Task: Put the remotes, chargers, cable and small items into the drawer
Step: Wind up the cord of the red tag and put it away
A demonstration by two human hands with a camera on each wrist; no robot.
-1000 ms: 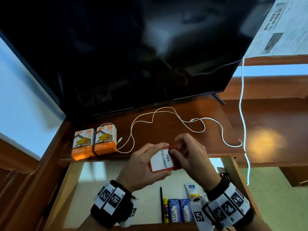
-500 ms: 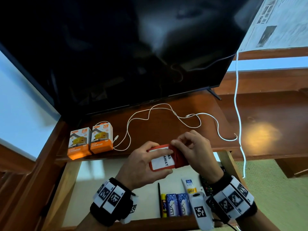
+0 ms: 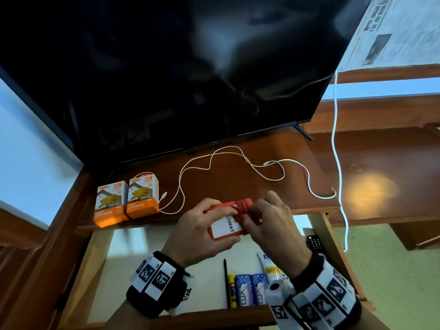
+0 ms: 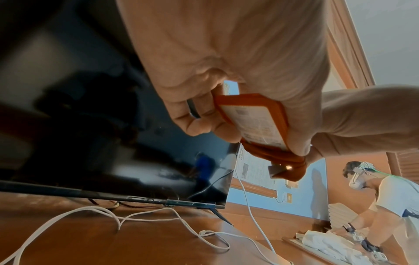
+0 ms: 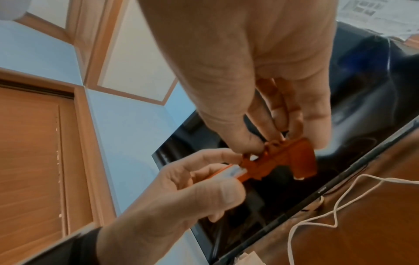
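Observation:
An orange card holder (image 3: 225,226) with a white printed card hangs over the open drawer (image 3: 100,263), held in both hands. My left hand (image 3: 202,231) grips its left edge and underside (image 4: 256,123). My right hand (image 3: 266,222) pinches the orange strap (image 3: 245,209) wound round its top end (image 5: 290,159). Two orange-and-white charger boxes (image 3: 127,202) stand on the wooden shelf (image 3: 238,182) at the left. A white cable (image 3: 226,167) lies looped along the shelf. A black remote (image 3: 314,242) lies at the drawer's right side.
A large black TV (image 3: 166,75) stands at the back of the shelf. Inside the drawer lie a black pen (image 3: 225,282), a yellow tube (image 3: 232,291), two blue packets (image 3: 250,292) and a white tube (image 3: 269,265). Another white cord (image 3: 338,163) hangs at the right. Another person (image 4: 385,193) works at the far right.
The card holder has tilted, with its card end now toward me. My right hand has wound more of the orange strap round its top. The view has shifted slightly.

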